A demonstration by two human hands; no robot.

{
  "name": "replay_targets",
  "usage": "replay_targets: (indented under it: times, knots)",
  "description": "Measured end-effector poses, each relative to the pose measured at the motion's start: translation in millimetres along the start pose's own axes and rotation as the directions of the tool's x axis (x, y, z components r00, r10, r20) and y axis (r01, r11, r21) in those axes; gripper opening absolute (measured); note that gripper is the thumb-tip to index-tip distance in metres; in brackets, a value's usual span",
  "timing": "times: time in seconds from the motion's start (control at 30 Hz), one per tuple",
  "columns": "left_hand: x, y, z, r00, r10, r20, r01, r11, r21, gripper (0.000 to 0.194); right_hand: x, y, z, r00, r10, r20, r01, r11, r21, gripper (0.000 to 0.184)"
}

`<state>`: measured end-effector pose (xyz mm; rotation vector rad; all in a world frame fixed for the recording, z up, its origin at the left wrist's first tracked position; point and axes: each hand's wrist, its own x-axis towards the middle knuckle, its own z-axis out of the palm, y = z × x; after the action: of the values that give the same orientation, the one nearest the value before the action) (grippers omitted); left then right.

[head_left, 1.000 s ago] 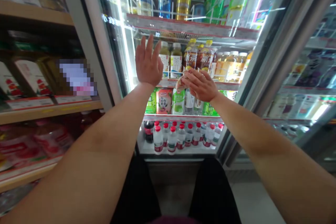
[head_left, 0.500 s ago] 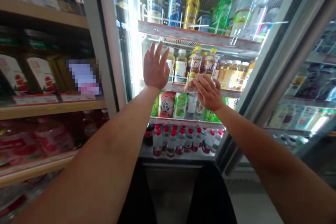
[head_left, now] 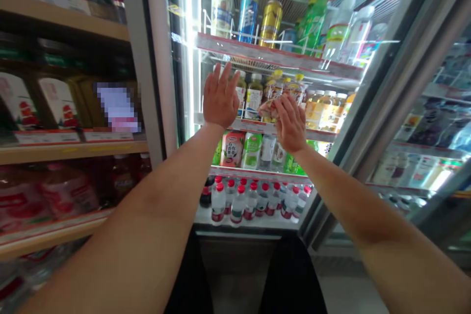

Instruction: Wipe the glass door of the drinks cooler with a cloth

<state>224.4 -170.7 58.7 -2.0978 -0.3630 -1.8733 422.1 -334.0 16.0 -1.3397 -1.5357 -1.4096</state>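
Note:
My left hand [head_left: 221, 100] is raised with its fingers spread, palm toward the lit drinks cooler, and appears to lie flat on its glass door. No object shows in it. Farther right, my right hand [head_left: 290, 122] has its fingers bent over a small crumpled, pale brownish cloth [head_left: 268, 108], which sticks out at the left of the fingers. Behind the hands stand tea bottles [head_left: 253, 95] with white caps and dark bottles with yellow caps [head_left: 299, 89], partly covered by my right hand.
Cans [head_left: 271, 22] and green bottles [head_left: 318, 22] fill the upper shelf. Lower down are cartons [head_left: 232, 148] and red-capped water bottles [head_left: 238, 206]. A metal door handle [head_left: 368, 147] slants along the right. Wooden shelving [head_left: 73, 153] with large bottles stands at the left.
The view has shifted, so the cooler's contents sit lower in the picture. My right hand has turned more upright, moving with the cloth slightly against the shelves behind. My left hand stays spread.

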Motion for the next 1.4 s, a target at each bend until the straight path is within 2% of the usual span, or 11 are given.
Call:
replay_targets:
  times: [0.27,0.37,0.43,0.53,0.63,0.8,1.0,1.17,1.27,1.33,1.4]
  knots:
    - [-0.3,1.1,-3.3,1.0,0.016,0.021,-0.015,1.0,-0.002,0.054,36.7,-34.2,15.5,0.974,0.218,0.068,-0.219,0.976,0.016,0.062]
    - [-0.9,1.2,-5.2,0.999,0.022,0.031,-0.022,1.0,-0.002,0.059,47.5,-48.6,22.9,0.96,0.27,0.077,-0.272,0.962,0.012,0.064]
    - [-1.3,0.9,-5.7,0.999,0.032,0.035,-0.032,0.999,0.007,0.065,52.9,-57.6,27.8,0.959,0.273,0.08,-0.276,0.961,0.032,0.067]
    - [-1.6,-0.1,-5.0,0.998,0.058,0.039,-0.059,0.998,0.028,0.071,58.7,-69.8,33.5,0.97,0.212,0.117,-0.222,0.971,0.082,0.072]
    - [-2.3,-1.4,-3.6,0.994,0.103,0.032,-0.105,0.992,0.071,0.064,62.1,-76.5,34.2,0.977,0.141,0.161,-0.161,0.98,0.113,0.072]
    - [-4.1,-2.2,-2.6,0.982,0.187,0.002,-0.185,0.973,0.139,0.053,57.8,-63.3,17.8,0.979,0.035,0.201,-0.059,0.992,0.115,0.065]
    - [-3.3,-1.4,-2.8,0.985,0.172,0.023,-0.173,0.982,0.072,0.048,39.6,-37.3,-5.8,0.956,-0.031,0.292,0.02,0.999,0.041,0.053]
    - [-11.8,1.3,2.1,0.963,0.268,0.022,-0.269,0.961,0.063,0.035,32.3,-46.8,-9.0,0.935,-0.014,0.354,-0.014,0.997,0.079,0.054]
    - [-21.0,7.2,1.4,0.966,0.258,0.01,-0.258,0.962,0.089,0.028,29.8,-46.6,-18.7,0.907,-0.07,0.416,0.022,0.992,0.12,0.055]
    - [-25.5,10.6,-2.1,0.962,0.271,0.028,-0.273,0.957,0.095,0.025,25.5,-35.7,-30.8,0.888,-0.123,0.444,0.072,0.989,0.129,0.054]
    - [-28.1,11.9,-7.1,0.949,0.308,0.07,-0.314,0.945,0.096,0.024,17.3,-16.6,-44.5,0.894,-0.091,0.438,0.063,0.995,0.078,0.055]
